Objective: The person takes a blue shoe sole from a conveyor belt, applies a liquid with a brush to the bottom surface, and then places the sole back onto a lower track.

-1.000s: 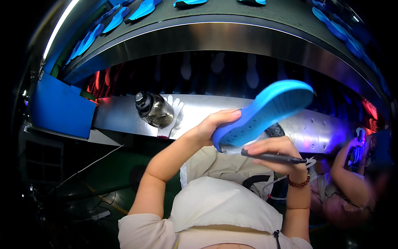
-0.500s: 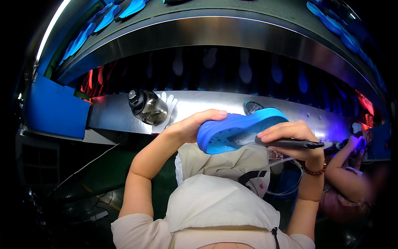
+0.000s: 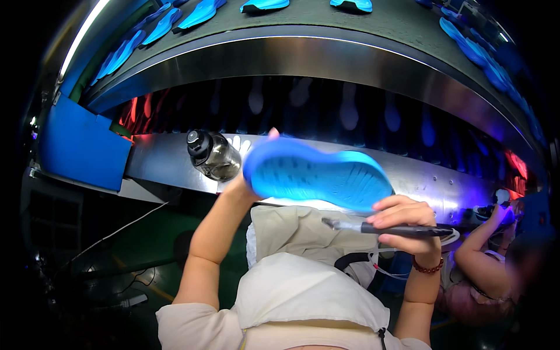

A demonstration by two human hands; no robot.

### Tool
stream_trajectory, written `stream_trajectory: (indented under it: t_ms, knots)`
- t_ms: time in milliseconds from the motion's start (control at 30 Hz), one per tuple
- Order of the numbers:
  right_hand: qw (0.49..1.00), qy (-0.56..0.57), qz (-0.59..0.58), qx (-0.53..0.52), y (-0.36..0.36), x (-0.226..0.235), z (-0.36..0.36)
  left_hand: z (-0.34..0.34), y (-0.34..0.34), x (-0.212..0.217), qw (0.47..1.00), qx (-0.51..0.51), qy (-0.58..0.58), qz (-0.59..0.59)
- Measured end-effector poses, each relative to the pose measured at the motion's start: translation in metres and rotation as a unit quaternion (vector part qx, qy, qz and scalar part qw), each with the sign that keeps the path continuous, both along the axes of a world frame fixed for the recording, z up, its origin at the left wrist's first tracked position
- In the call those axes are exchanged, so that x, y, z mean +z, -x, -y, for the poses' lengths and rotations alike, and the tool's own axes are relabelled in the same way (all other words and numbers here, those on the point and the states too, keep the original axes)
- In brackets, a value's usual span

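Overhead, the left hand (image 3: pixel 248 178) grips a blue shoe sole (image 3: pixel 318 173); the right hand (image 3: pixel 405 224) pinches a dark brush (image 3: pixel 402 230) just beneath it.

Bright blue shoe sole (image 3: pixel 318 175), black pen (image 3: pixel 402 230), dark reddish bead bracelet (image 3: pixel 427 269).

Dark bottle (image 3: pixel 213 154) — blue bin (image 3: pixel 81 146)
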State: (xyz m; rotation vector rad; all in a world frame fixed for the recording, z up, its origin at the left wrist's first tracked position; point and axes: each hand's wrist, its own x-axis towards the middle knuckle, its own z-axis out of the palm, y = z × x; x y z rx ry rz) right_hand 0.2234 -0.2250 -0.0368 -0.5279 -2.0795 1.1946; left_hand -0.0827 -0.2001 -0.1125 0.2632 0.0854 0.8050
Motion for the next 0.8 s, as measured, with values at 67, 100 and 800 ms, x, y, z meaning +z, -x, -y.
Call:
stream_trajectory:
  t_ms: [67,100,800]
  knots:
    - [0.996,0.036,-0.038,-0.073,0.009,0.0,0.002,0.001,-0.026,-0.018,0.987,0.145,-0.045,-0.06]
    - [0.992,0.04,-0.025,-0.117,0.017,-0.01,0.001,0.001,-0.044,-0.018,0.979,0.181,-0.002,-0.096]
    - [1.0,-0.018,0.024,0.007,0.041,-0.004,0.019,0.014,-0.075,0.003,0.978,0.204,0.004,-0.036]
